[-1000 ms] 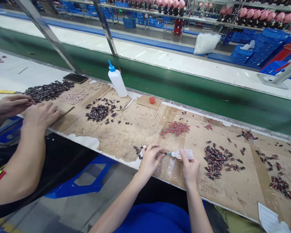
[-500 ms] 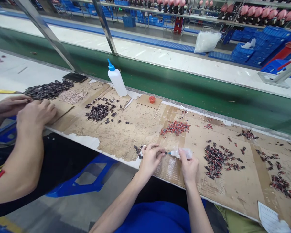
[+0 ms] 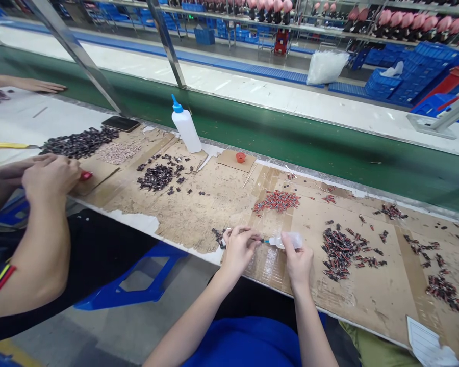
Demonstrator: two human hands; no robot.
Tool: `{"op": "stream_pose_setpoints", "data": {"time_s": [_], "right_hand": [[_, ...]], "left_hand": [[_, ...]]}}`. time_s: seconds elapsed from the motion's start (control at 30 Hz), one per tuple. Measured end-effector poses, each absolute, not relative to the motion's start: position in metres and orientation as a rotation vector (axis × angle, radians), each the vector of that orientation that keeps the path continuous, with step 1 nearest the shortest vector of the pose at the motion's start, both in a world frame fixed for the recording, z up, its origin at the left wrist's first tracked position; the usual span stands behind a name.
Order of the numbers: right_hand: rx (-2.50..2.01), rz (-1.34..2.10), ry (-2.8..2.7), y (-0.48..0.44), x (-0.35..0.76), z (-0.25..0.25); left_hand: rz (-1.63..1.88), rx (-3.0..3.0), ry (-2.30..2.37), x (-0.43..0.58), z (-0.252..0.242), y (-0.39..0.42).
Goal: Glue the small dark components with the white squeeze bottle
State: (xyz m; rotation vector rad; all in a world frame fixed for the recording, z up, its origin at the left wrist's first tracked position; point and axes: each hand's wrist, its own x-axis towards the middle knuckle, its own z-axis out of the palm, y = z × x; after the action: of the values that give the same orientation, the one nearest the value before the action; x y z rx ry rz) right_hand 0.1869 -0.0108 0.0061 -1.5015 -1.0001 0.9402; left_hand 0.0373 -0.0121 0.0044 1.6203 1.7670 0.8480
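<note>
My right hand [image 3: 299, 262] is closed around a small translucent squeeze bottle [image 3: 286, 240] lying sideways, its teal nozzle pointing left. The nozzle tip meets the fingertips of my left hand [image 3: 237, 251]. Those fingers pinch a small dark part [image 3: 260, 240], mostly hidden by them. Beside my left hand, a few dark pieces [image 3: 218, 236] lie near the table edge. Beyond my hands is a pile of small red-and-black parts [image 3: 277, 201]. To the right of my right hand sits a larger heap of dark pieces with red bits [image 3: 338, 252].
A white bottle with a blue tip [image 3: 186, 130] stands at the back beside a red cap [image 3: 240, 157]. Dark parts [image 3: 155, 177] lie left of centre. A co-worker's hands [image 3: 49, 176] work at the left; a phone [image 3: 120, 123] lies behind. Metal posts rise along the back.
My hands and the squeeze bottle hold almost the same place. At the left, the co-worker's hands now show a red object, and another person's hand has appeared at the far left.
</note>
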Motion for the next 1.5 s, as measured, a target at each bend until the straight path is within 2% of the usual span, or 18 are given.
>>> {"op": "stream_pose_setpoints", "data": {"time_s": [0.37,0.53,0.6,0.67,0.83,1.03,1.13,1.27,1.5], "right_hand": [[-1.647,0.850,-0.931,-0.010,0.210,0.004],[-2.100,0.313,-1.307,-0.009,0.226,0.023],[-2.133,0.067,-1.457,-0.004,0.221,0.029],[-2.035,-0.006,-1.612,0.006,0.208,0.032],[-1.868,0.290,-1.947,0.040,0.162,0.026],[-1.897,0.393,-2.027,0.060,0.140,0.019],[-1.739,0.460,-1.960,0.055,0.146,0.021],[-1.487,0.747,-1.755,0.039,0.155,0.023],[-1.410,1.080,-1.457,0.017,0.155,0.018]], "left_hand": [[0.794,1.699,1.750,0.036,0.000,-0.012],[0.795,1.748,1.730,0.034,-0.002,-0.014],[0.849,1.753,1.708,0.031,-0.003,-0.014],[0.911,1.742,1.689,0.027,-0.005,-0.015],[1.082,1.696,1.687,0.015,-0.009,-0.013],[1.223,1.646,1.705,0.005,-0.012,-0.012],[1.260,1.645,1.716,0.003,-0.011,-0.012],[1.283,1.638,1.731,0.005,-0.008,-0.012],[1.322,1.644,1.710,0.013,-0.005,-0.011]]}}
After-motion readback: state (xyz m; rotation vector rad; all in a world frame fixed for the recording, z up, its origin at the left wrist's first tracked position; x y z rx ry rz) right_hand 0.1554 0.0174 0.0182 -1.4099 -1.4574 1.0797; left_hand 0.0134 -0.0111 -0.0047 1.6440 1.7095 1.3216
